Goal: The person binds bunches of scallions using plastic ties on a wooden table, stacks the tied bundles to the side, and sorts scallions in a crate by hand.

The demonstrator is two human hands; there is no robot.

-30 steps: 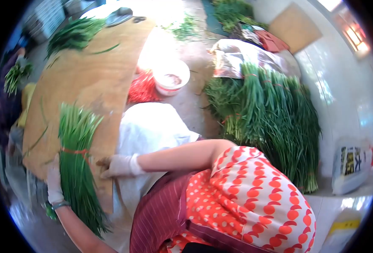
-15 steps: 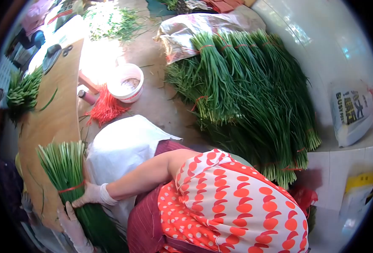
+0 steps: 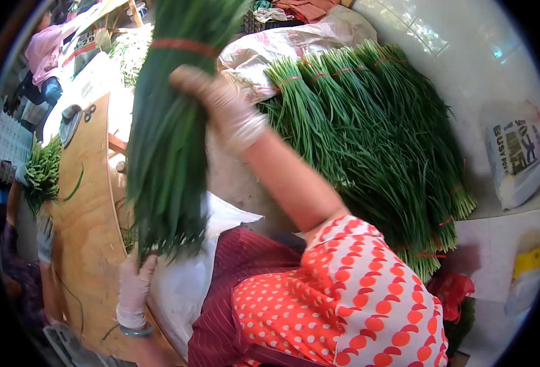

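Observation:
A thick bundle of garlic chives (image 3: pixel 169 140), tied with a red band (image 3: pixel 184 46), is held upright with its leaf tips hanging down. My gloved right hand (image 3: pixel 218 107) is closed around its side just below the band, slightly blurred. At the lower end, my gloved left hand (image 3: pixel 136 284) is right by the leaf tips, thumb and fingers apart; whether it touches them is hard to tell. Under that hand lies the wooden board (image 3: pixel 86 244). To the right, many tied chive bundles (image 3: pixel 374 140) are piled on the floor.
A co-worker's gloved hand (image 3: pixel 45 238) rests at the board's left edge, near another bunch of greens (image 3: pixel 42 168). Scissors (image 3: pixel 89 112) lie at the board's far end. A person in pink (image 3: pixel 44 52) is at the back left. A white plastic bag (image 3: pixel 514 162) stands right.
My right hand has lifted the chive bundle off the board, up and forward. My left hand has shifted slightly up and right. The co-worker's hand now shows more at the board's edge.

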